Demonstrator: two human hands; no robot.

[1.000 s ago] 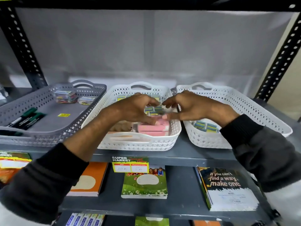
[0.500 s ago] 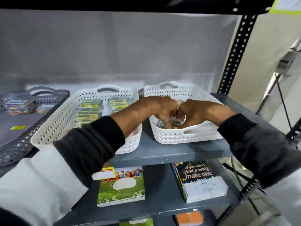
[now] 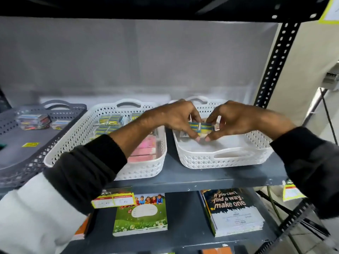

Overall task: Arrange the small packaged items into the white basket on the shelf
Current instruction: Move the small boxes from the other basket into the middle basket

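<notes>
Two white lattice baskets stand side by side on the grey shelf. Over the right basket (image 3: 229, 158) my left hand (image 3: 176, 118) and my right hand (image 3: 236, 120) meet, each pinching one end of a small stack of blue-and-yellow packets (image 3: 201, 127) held just above the basket floor. The basket floor in front of the stack looks bare. The middle basket (image 3: 146, 169) holds several more blue-and-yellow packets (image 3: 108, 123) at its back and pink packs (image 3: 145, 149) at its front. My left forearm crosses over the middle basket's right side.
A grey lattice tray (image 3: 27, 165) at the left holds clear packets (image 3: 34, 121) and a yellow tag. A black perforated upright (image 3: 275, 59) stands right behind the right basket. Notebooks (image 3: 233, 211) lie on the lower shelf, with price labels (image 3: 114, 199) on the shelf edge.
Both hands rose out of the right basket's front part and now hold the packet stack further back and higher. The camera view shifted slightly; the baskets stay put.
</notes>
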